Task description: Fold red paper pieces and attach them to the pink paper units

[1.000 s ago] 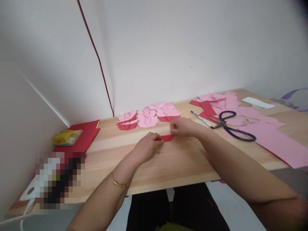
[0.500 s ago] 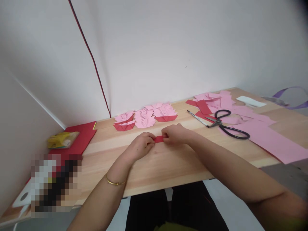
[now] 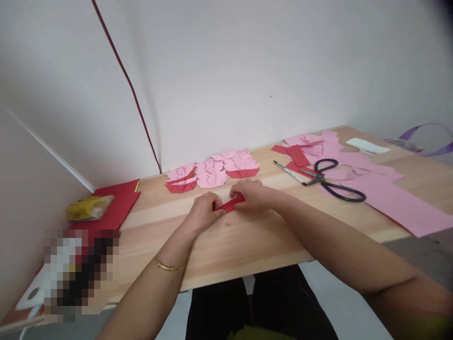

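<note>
A narrow strip of red paper (image 3: 230,205) spans the gap between my two hands, just above or on the wooden table; I cannot tell which. My left hand (image 3: 205,211) pinches its left end, with the thumb in front. At the other end, the fingers of my right hand (image 3: 250,194) are curled round the paper. Behind my hands lie several folded pink paper pieces (image 3: 211,174), and two of them have a red, boat-shaped base (image 3: 181,185). Parts of the strip are hidden by my fingers.
Black-handled scissors (image 3: 320,177) lie right of my hands, beside a pen (image 3: 289,173). Pink paper sheets (image 3: 399,200) and red scraps (image 3: 298,156) spread around them. On the left are red sheets (image 3: 129,200) with a yellow packet (image 3: 90,208). A wall (image 3: 230,71) stands behind the table (image 3: 212,257).
The red strip has gone from nearly level to slanted, its right end higher, and more of it shows. My left hand has shifted slightly left, and the fingers of both hands have changed position.
</note>
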The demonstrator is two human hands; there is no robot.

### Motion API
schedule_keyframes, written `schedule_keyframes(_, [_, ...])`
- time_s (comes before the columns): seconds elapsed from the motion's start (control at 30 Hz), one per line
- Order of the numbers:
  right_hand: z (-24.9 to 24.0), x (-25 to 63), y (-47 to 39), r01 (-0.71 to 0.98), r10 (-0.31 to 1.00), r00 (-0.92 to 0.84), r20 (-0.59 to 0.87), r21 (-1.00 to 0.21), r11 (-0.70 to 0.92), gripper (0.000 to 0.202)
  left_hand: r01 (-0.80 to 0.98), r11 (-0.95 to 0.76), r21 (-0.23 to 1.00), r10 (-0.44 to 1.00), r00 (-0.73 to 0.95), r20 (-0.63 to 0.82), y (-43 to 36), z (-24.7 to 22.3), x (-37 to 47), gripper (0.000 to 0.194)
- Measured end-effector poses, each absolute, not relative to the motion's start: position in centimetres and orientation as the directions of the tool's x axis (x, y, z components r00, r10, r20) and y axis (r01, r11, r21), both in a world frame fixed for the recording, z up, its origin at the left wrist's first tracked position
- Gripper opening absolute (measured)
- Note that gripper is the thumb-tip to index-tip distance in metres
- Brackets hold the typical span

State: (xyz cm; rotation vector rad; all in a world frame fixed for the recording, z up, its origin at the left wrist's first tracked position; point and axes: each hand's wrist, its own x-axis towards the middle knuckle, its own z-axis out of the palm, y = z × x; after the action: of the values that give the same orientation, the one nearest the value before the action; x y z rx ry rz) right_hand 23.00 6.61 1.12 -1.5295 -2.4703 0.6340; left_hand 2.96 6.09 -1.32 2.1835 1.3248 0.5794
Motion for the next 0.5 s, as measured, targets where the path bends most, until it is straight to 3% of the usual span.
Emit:
schedule_keyframes(0.13, [1.22, 23.17, 6.94, 0.738, 0.888, -0.457, -0.053, -0.58, 0.345, 0.016, 0.552, -0.235, 0.8, 0.936, 0.35, 0.034, 6.02, -0.95, 3.0, 0.013])
schedule_keyframes(0.23, [1.17, 23.28, 7.18, 0.628, 0.901, -0.434, -0.006, -0.719, 0.298, 0.017, 0.375, -0.125, 0.919, 0.962, 0.272, 0.02, 6.16, -0.68, 2.85, 0.027])
schedule_keyframes(0.33, [1.07, 23.32, 7.25, 0.52, 0.902, -0.429, 0.046, -0.804, 0.289, 0.017, 0.254, -0.08, 0.964, 0.965, 0.261, 0.011, 6.25, -0.67, 2.72, 0.029])
schedule_keyframes(0.5, [1.16, 23.25, 7.18, 0.456, 0.892, -0.439, 0.105, -0.83, 0.321, 0.016, 0.195, -0.094, 0.976, 0.982, 0.181, 0.058, 6.39, -1.08, 2.74, 0.022])
